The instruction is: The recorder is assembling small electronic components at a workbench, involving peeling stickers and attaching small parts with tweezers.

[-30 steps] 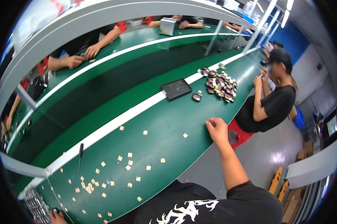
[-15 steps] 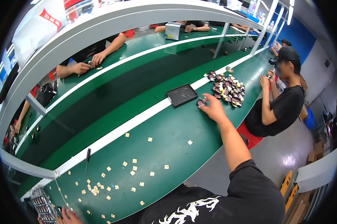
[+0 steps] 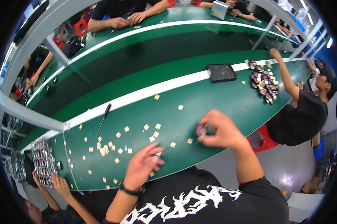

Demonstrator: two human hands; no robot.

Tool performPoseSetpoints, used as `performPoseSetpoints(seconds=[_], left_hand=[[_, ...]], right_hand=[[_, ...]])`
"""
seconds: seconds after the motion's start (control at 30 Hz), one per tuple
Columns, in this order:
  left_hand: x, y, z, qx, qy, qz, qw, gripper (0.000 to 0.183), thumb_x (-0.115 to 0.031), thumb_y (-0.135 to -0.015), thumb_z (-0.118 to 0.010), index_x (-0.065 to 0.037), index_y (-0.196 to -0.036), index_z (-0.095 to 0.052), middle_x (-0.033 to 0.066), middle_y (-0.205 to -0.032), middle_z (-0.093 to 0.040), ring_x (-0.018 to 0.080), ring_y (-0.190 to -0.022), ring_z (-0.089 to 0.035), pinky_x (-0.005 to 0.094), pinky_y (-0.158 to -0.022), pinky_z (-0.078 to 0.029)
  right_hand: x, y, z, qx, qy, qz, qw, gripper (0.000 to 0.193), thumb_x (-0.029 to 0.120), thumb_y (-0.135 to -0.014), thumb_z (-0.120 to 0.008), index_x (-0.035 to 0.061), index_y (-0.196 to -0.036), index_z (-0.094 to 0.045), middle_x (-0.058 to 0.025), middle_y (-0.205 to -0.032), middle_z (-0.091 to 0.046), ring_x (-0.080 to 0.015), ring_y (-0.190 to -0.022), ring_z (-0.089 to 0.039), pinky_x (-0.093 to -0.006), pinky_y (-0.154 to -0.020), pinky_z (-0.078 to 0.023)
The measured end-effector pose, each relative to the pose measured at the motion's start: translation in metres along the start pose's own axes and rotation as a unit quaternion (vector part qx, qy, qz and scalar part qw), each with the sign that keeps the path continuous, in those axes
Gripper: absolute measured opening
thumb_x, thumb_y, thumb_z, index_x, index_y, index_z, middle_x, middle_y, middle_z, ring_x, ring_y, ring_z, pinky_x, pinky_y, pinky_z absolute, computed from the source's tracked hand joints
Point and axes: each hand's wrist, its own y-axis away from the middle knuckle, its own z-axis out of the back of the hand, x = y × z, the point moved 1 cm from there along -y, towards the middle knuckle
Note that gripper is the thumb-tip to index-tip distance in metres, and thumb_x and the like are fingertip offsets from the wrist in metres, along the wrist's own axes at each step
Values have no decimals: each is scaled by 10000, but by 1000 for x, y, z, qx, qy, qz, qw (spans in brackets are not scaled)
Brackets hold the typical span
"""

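Note:
My right hand (image 3: 226, 131) is closed, with thumb and forefinger pinching a small round dark-reddish part (image 3: 201, 130) above the green table. Its exact kind is too small to make out. My left hand (image 3: 142, 168) hovers over the near table edge, fingers apart and holding nothing. Small square cream-coloured pieces (image 3: 173, 144) lie scattered between and left of my hands, some bunched together. Further right sits a pile of small dark parts with yellow and white tabs (image 3: 265, 84), similar to the one I hold.
A black tray (image 3: 224, 79) with tiny bits stands by the white divider strip. A dark-handled screwdriver (image 3: 107, 111) lies toward the left. At far left, another person's hands hold a silver blister tray (image 3: 43, 164). A co-worker (image 3: 306, 102) on the right reaches over the table.
My right hand has drawn back from beside the pile toward me, carrying the small part. My left hand has come into view. The co-worker at right now stretches an arm forward.

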Motion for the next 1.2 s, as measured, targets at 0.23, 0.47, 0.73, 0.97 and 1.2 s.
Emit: performPoseSetpoints(seconds=[0.23,0.47,0.73,0.97,1.2], left_hand=[[21,-11,-2,80,59,35,994,460,-1,-1009,-593,19,-1457,-487,118,-1232,-657,146,-981,-663,260,-810,-550],[30,3,17,-47,61,29,997,410,77,-1000,-539,74,-1408,-506,174,-1231,-677,269,-1060,-716,325,-917,-605],[39,1,14,-94,46,-2,995,399,76,-1012,-533,85,-1410,-519,143,-1238,-666,180,-1088,-675,333,-961,-601],[36,2,18,-88,75,-12,993,396,33,-1041,-505,79,-1434,-502,137,-1264,-653,196,-1119,-665,356,-994,-588],[33,5,26,-66,131,17,989,384,-45,-1076,-473,80,-1438,-496,159,-1286,-646,252,-1145,-674,396,-1011,-576]], right_hand=[[52,-1,-84,94,-71,75,990,412,196,-799,-821,61,-1159,-674,-86,-1098,-639,-291,-890,-695,-379,-737,-571],[56,17,-101,32,-48,17,998,193,114,-919,-725,34,-1091,-692,-105,-963,-662,-294,-800,-671,-387,-670,-534],[79,19,-133,-23,122,59,990,111,70,-846,-759,57,-935,-695,-67,-760,-670,-270,-668,-648,-389,-594,-521],[84,17,-142,-18,167,34,985,101,85,-852,-755,49,-909,-680,-78,-742,-663,-272,-658,-649,-395,-578,-511],[74,18,-148,-17,103,9,994,112,79,-858,-760,30,-919,-681,-104,-737,-657,-282,-635,-643,-388,-568,-502]])
